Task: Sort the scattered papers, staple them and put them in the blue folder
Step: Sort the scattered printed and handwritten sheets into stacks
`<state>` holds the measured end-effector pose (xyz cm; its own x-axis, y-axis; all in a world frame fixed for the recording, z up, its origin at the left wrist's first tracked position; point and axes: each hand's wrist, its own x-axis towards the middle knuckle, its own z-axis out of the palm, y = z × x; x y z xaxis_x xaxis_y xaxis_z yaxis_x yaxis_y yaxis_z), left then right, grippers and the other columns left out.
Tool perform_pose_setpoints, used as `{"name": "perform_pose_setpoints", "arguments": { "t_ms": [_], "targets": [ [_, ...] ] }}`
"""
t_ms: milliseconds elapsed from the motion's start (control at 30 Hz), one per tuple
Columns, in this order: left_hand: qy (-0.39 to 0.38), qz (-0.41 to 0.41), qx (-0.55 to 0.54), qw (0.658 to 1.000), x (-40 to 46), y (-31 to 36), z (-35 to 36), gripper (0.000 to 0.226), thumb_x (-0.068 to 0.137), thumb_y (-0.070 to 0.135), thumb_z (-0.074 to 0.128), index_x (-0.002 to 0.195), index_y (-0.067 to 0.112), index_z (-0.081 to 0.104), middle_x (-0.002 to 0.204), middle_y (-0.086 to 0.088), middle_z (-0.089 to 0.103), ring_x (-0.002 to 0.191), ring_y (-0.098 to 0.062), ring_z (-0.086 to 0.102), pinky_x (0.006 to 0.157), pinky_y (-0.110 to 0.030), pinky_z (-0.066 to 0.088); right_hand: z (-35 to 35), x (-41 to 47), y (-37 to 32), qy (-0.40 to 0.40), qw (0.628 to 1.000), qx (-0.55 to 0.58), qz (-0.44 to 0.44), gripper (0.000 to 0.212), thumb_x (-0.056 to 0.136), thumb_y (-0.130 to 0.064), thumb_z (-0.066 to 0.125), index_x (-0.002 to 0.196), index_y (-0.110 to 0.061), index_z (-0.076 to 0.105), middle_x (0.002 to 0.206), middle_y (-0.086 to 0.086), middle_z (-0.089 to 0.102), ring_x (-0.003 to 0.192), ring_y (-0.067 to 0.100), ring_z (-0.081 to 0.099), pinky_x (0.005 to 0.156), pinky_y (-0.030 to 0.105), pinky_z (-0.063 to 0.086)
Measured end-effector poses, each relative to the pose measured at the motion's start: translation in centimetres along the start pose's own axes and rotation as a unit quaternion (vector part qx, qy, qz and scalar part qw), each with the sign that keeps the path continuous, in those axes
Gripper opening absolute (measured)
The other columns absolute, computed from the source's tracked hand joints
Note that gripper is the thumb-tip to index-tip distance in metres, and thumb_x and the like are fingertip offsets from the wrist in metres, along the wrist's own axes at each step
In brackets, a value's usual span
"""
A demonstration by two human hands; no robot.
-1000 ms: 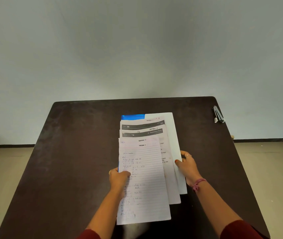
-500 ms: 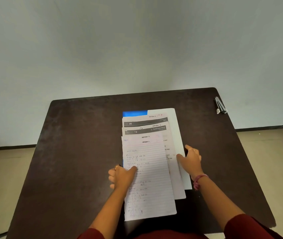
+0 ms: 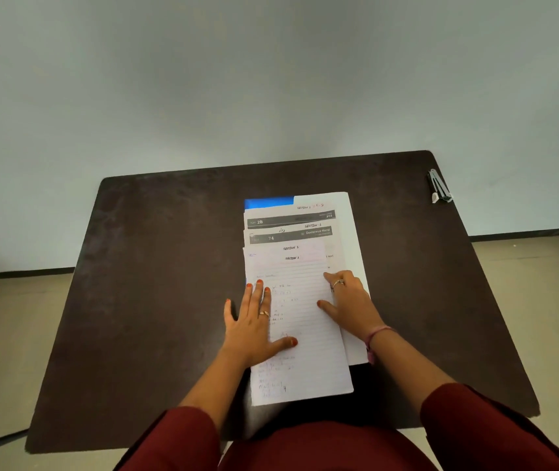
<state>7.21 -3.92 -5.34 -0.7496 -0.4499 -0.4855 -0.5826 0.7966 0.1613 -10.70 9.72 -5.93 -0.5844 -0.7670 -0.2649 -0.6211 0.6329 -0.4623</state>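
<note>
**Two flat hands on a fanned paper stack**

Most of the view is taken by the dark table, on whose middle the paper stack is spread, its sheets stepped back toward the far edge. A strip of the blue folder is seen beneath the stack at its far end. The lined handwritten sheet is laid on top and overhangs the near edge. The left hand is pressed flat on that sheet's left margin, fingers straight and spread; the right hand is rested on its right edge, fingers extended, nothing gripped. The stapler is left at the far right corner, well apart from both hands.

The sheets are judged to be mid-squaring, not yet stapled. Good alignment would be helped if the long edges were pushed inward evenly from both sides, then the sheets tapped against one short edge, so that no corner is left proud before stapling. The folder should be kept from sliding underneath.
</note>
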Motion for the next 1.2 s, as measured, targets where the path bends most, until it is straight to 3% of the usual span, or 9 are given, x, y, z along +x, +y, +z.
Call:
{"name": "perform_pose_setpoints", "arguments": {
  "t_ms": [300, 467, 767, 1067, 1200],
  "targets": [
    [-0.033, -0.004, -0.001, 0.999, 0.6, 0.0, 0.5, 0.124, 0.06, 0.092, 0.02, 0.149, 0.014, -0.019, 0.15, 0.001, -0.036, 0.133, -0.013, -0.038, 0.111, -0.06, -0.011, -0.6, 1.0, -0.5, -0.015, 0.999, -0.038, -0.001, 0.064, 0.086, -0.037, 0.066, 0.139, -0.013, 0.041, 0.131, 0.006, 0.042, 0.117, 0.021, 0.047, 0.099, 0.033, 0.044],
    [-0.018, 0.002, -0.019, 1.0, 0.5, -0.5, 0.9, 0.121, 0.066, 0.09, 0.029, 0.148, 0.016, -0.02, 0.149, 0.003, -0.038, 0.135, -0.018, -0.038, 0.11, -0.058, -0.014, -2.2, 3.7, -1.8, 0.02, 0.997, -0.024, -0.071, 0.052, 0.084, -0.033, 0.069, 0.13, -0.015, 0.051, 0.129, 0.004, 0.048, 0.114, 0.022, 0.05, 0.096, 0.038, 0.046],
    [-0.026, 0.005, -0.033, 0.999, 0.9, -1.0, 2.0, 0.12, 0.061, 0.093, 0.017, 0.144, 0.02, -0.031, 0.141, 0.006, -0.05, 0.134, -0.023, -0.04, 0.107, -0.054, -0.022, -3.3, 8.6, -2.6, -0.063, 0.987, -0.119, -0.09, 0.076, 0.076, -0.049, 0.073, 0.14, -0.022, 0.041, 0.139, 0.003, 0.045, 0.126, 0.023, 0.04, 0.103, 0.04, 0.039],
    [-0.024, 0.008, -0.03, 0.999, 0.8, -1.2, 2.2, 0.118, 0.056, 0.095, 0.007, 0.138, 0.023, -0.04, 0.142, 0.007, -0.05, 0.132, -0.022, -0.043, 0.105, -0.053, -0.023, -4.1, 10.6, -3.6, -0.114, 0.977, -0.157, -0.088, 0.063, 0.071, -0.052, 0.076, 0.124, -0.026, 0.055, 0.127, -0.002, 0.054, 0.121, 0.021, 0.042, 0.099, 0.04, 0.031],
    [-0.018, 0.006, -0.031, 0.999, 0.8, -1.3, 2.3, 0.115, 0.056, 0.095, 0.007, 0.134, 0.026, -0.043, 0.141, 0.005, -0.051, 0.133, -0.023, -0.043, 0.107, -0.053, -0.022, -4.1, 11.1, -4.2, -0.147, 0.967, -0.181, -0.1, 0.061, 0.077, -0.052, 0.071, 0.127, -0.021, 0.056, 0.125, 0.002, 0.054, 0.12, 0.023, 0.044, 0.1, 0.041, 0.034]
  ]
}}
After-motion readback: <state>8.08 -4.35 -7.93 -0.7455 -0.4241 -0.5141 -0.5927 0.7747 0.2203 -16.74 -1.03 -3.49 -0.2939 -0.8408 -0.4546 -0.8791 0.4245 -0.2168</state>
